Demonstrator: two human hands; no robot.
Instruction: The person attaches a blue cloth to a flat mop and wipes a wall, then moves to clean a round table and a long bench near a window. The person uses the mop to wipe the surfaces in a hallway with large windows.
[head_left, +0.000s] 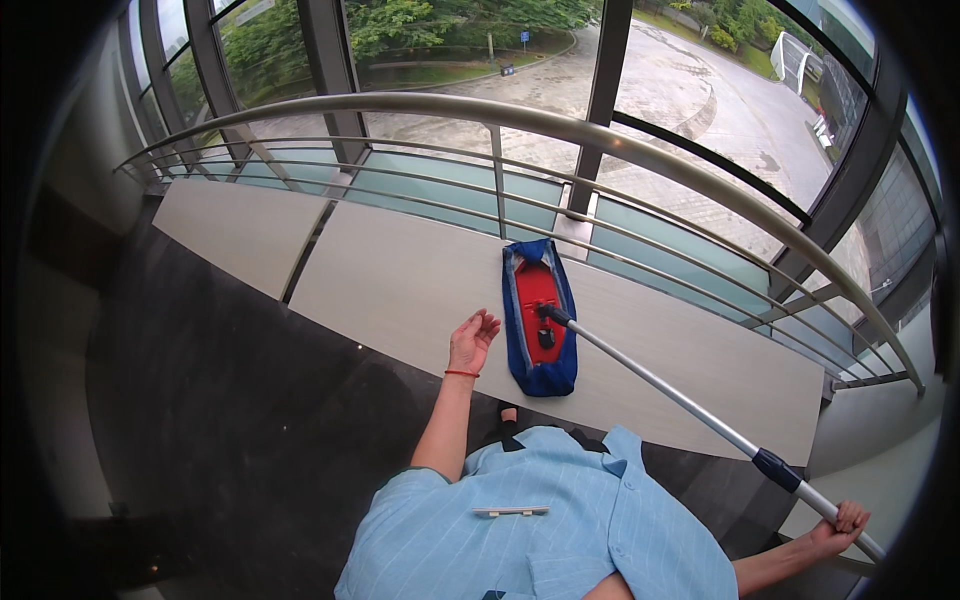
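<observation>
A flat mop lies on a pale board-like surface (405, 262) in front of me. Its red plastic plate (536, 289) sits inside a blue cloth mop pad (547, 381) that wraps around the rim. From a black joint on the plate, a silver telescopic pole (660, 382) slants down to the right, with a dark locking collar (777, 470) partway along. My right hand (844, 523) is wrapped around the pole near its lower end in view. My left hand (474, 341) is held just left of the mop pad, empty, its fingers loosely bent and a red cord at the wrist.
A curved metal handrail (480, 107) with thinner bars runs along the far side of the pale surface. Beyond it stand tall windows with dark frames (604, 75). Dark flooring (247, 420) lies to the left, and a pale wall (877, 450) closes off the right.
</observation>
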